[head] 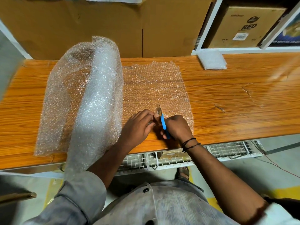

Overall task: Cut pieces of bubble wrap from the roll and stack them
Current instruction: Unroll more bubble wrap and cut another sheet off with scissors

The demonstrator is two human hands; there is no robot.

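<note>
Right hand (176, 127) hides scissors (163, 121) handle; left hand (138, 125) pins bubble wrap (154, 83).

One roll of bubble wrap (95, 101) lies at nine o'clock on the one counter (235, 101). One stack of cut pieces (211, 60) sits at one o'clock. One pair of blue-handled scissors (163, 121) is at centre, with two hands: the left hand (138, 127) and the right hand (177, 127). Three cardboard boxes (73, 28) stand behind.
</note>
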